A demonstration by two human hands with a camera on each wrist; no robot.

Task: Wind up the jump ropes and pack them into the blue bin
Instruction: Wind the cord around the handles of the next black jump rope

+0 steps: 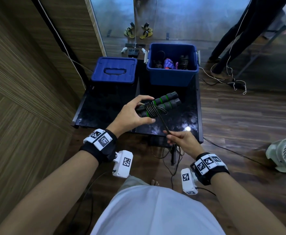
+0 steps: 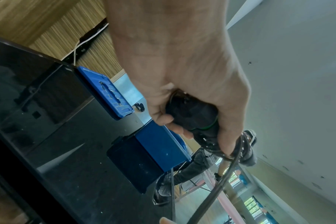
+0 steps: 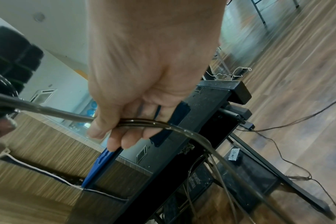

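**Winding the cord round the paired handles**

My left hand (image 1: 130, 114) clasps the two foam handles (image 1: 162, 102) side by side above the black glossy counter (image 1: 181, 119), so they serve as a spool. My right hand (image 1: 181, 141) pinches the thin, slick cord (image 1: 163, 122) taut. The blue bin (image 1: 172, 77), a rigid open plastic box, holds wound ropes.

I see the desk (image 1: 181, 119) as black and glossy, throwing back a bright light spot. The blue bin (image 1: 172, 77) and its lid (image 1: 114, 70) look like smooth, slightly shiny plastic. The jump rope handles (image 1: 166, 100) seem matt grey foam with green rings, and the cord (image 1: 163, 123) is dark, slick and glossy. The floor (image 1: 240, 116) looks like polished wood planks; the wall panel (image 1: 28, 73) shows striped wood grain.
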